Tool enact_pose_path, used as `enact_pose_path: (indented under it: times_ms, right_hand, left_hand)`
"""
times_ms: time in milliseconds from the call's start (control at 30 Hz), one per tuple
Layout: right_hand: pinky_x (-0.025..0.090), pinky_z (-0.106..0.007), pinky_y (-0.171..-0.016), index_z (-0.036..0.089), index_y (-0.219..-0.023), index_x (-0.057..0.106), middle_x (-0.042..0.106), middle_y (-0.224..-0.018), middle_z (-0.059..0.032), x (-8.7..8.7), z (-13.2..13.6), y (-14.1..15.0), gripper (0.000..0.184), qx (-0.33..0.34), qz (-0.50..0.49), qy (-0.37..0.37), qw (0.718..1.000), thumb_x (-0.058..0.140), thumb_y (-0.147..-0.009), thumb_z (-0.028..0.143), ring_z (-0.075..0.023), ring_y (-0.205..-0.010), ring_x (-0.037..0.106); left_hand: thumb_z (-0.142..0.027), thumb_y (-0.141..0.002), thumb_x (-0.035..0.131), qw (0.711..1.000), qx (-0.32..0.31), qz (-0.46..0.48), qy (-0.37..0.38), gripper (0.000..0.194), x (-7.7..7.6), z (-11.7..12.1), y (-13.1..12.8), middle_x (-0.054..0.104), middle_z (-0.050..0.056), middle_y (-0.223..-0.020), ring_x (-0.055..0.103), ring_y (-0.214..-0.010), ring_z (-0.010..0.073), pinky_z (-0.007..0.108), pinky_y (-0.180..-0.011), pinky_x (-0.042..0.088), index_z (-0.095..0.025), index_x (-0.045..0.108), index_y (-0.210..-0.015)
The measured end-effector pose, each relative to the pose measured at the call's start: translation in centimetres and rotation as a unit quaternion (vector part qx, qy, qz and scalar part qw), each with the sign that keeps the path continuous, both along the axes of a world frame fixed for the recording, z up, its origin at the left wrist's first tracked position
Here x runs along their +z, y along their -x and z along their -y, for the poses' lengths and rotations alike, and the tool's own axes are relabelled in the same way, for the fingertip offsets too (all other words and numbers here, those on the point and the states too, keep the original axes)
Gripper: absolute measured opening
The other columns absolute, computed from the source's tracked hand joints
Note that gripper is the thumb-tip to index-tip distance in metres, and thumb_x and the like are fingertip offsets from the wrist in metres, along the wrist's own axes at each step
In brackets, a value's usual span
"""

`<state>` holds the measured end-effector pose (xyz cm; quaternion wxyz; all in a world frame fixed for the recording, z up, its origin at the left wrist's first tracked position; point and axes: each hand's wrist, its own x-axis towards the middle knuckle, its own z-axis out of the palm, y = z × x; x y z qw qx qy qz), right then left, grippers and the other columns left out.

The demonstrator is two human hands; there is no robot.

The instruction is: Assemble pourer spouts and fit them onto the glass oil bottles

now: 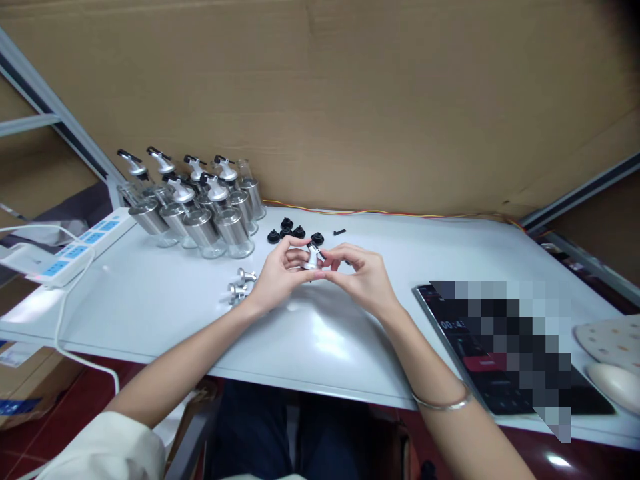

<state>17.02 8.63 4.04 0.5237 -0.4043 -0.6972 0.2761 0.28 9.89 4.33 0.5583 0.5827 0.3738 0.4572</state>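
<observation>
- Well to the left of our fingers, we have a white power strip (95,240) on the table (175,313).
- Past our fingers on the left, we see a cluster of bottles (201,227), several with a pouring top above them.
- Just left of our left fingers lie some loose silver spouts (239,291).
- Our left hand (275,277) pinches one spout (313,258), thumb low at its base and forefinger curled over near its black lever.
- Just beyond our left fingertips sit the black stoppers (287,224).
- The pinched spout is between our two sets of fingertips, lever uppermost.
- Beyond our right fingertips lies a small black strip (340,232).
- Our right hand (367,273) pinches the spout's right side, thumb tips nearly meeting.
- Well right of our fingers, we have a tablet (483,363), then a pale mouse (616,385).
</observation>
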Motion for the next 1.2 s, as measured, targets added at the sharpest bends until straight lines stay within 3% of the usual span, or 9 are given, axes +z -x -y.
enact_pose_path:
  times_ms: [300,467,633,767,933,1200]
  right_hand:
    - [0.047,-0.031,-0.063,0.018,-0.073,0.066,0.066,-0.071,-0.0027,-0.5,-0.2,-0.1,0.010,-0.010,0.008,0.019,1.000,0.072,-0.070,0.025,-0.0152,-0.062,0.059]
    - [0.044,-0.029,-0.061,0.019,-0.072,0.059,0.058,-0.064,0.0015,-0.3,-0.1,0.0,0.014,-0.029,0.012,0.015,0.999,0.072,-0.069,0.024,-0.0132,-0.060,0.053]
    - [0.047,-0.029,-0.068,0.022,-0.086,0.051,0.054,-0.078,0.0015,-0.1,0.2,0.3,0.021,0.008,-0.043,0.025,0.999,0.068,-0.074,0.026,-0.0129,-0.069,0.054]
    - [0.050,-0.032,-0.076,0.022,-0.098,0.053,0.060,-0.092,-0.0035,-0.2,0.2,0.6,0.028,0.062,-0.082,0.105,0.989,0.067,-0.077,0.035,-0.0166,-0.086,0.060]
    - [0.052,-0.038,-0.085,0.022,-0.099,0.055,0.065,-0.096,-0.0046,-0.6,0.1,1.2,0.037,0.089,-0.111,0.139,0.980,0.075,-0.070,0.036,-0.0194,-0.091,0.064]
    - [0.052,-0.039,-0.089,0.021,-0.093,0.059,0.066,-0.095,-0.0040,-0.9,0.1,1.6,0.029,0.106,-0.142,0.144,0.974,0.074,-0.069,0.029,-0.0200,-0.095,0.065]
  left_hand:
    - [-0.021,-0.054,0.083,1.000,0.017,-0.015,0.000,0.054,-0.2,-0.2,0.0,0.058,-0.003,-0.077,0.060,-0.076,0.0119,0.025,-0.071,0.046,-0.017,0.050,-0.098]
    - [-0.024,-0.061,0.080,1.000,0.002,-0.007,-0.029,0.054,-0.3,-0.1,0.0,0.059,-0.002,-0.080,0.062,-0.079,0.0135,0.025,-0.072,0.046,-0.019,0.051,-0.105]
    - [-0.023,-0.068,0.075,0.996,0.017,0.006,-0.093,0.053,0.0,-0.6,0.4,0.062,0.000,-0.086,0.063,-0.089,0.0156,0.027,-0.079,0.046,-0.022,0.048,-0.113]
    - [-0.023,-0.070,0.073,0.987,0.043,-0.042,-0.151,0.052,0.0,-0.8,0.8,0.062,0.001,-0.093,0.060,-0.095,0.0160,0.027,-0.081,0.045,-0.023,0.048,-0.115]
    - [-0.019,-0.072,0.069,0.971,0.007,-0.096,-0.216,0.045,-0.2,-0.9,1.0,0.057,0.003,-0.103,0.056,-0.100,0.0164,0.025,-0.079,0.046,-0.025,0.052,-0.113]
    - [-0.022,-0.078,0.064,0.919,0.014,-0.178,-0.351,0.039,-0.9,-1.2,1.2,0.058,0.006,-0.105,0.057,-0.094,0.0184,0.033,-0.081,0.049,-0.024,0.052,-0.115]
